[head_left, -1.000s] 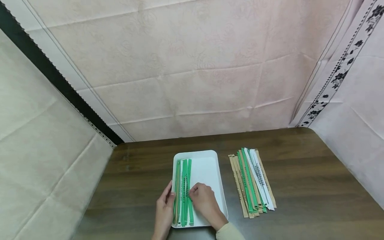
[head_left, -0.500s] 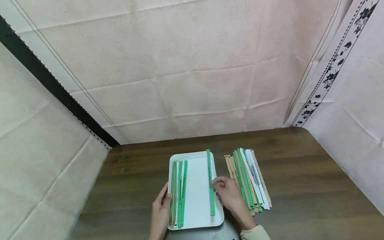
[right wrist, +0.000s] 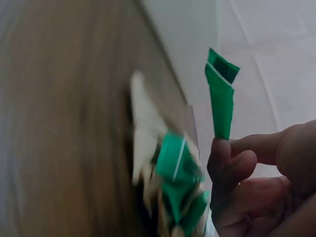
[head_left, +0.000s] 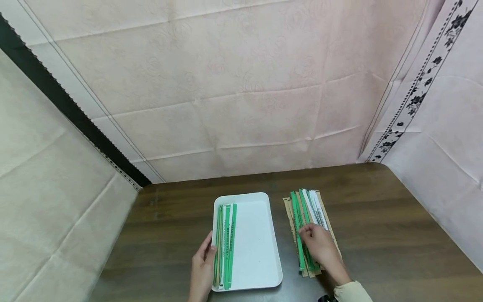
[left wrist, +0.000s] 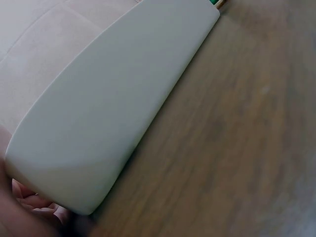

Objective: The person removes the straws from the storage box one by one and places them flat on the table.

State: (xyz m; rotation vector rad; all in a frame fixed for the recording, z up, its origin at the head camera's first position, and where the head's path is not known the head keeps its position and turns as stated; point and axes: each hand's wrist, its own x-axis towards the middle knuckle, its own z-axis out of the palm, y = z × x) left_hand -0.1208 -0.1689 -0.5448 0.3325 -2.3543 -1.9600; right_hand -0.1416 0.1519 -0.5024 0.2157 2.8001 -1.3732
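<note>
My right hand (head_left: 321, 246) pinches a long, flat green paper sleeve (head_left: 300, 253) with dark print over the pile at the right. In the right wrist view this sleeve's folded end sticks up past the thumb and fingertips. Beneath it lies the fanned pile of tan, green and white sleeves (head_left: 315, 205), partly hidden by the hand. My left hand (head_left: 201, 268) holds the left rim of a white rectangular tray (head_left: 256, 243), thumb at the rim and fingers along its outer side. Several green, tan and white sleeves (head_left: 227, 243) lie lengthwise along the tray's left side.
Tray and pile rest on a brown wooden table (head_left: 170, 235), with a strip of bare wood between them. Pale cloth (head_left: 241, 100) hangs behind the table and along both sides. A small black object (head_left: 326, 298) shows by the right cuff.
My right hand has lifted a green sleeve out of the tray and carried it right, across the rim, to the pile. The left hand keeps its place at the tray's left rim.
</note>
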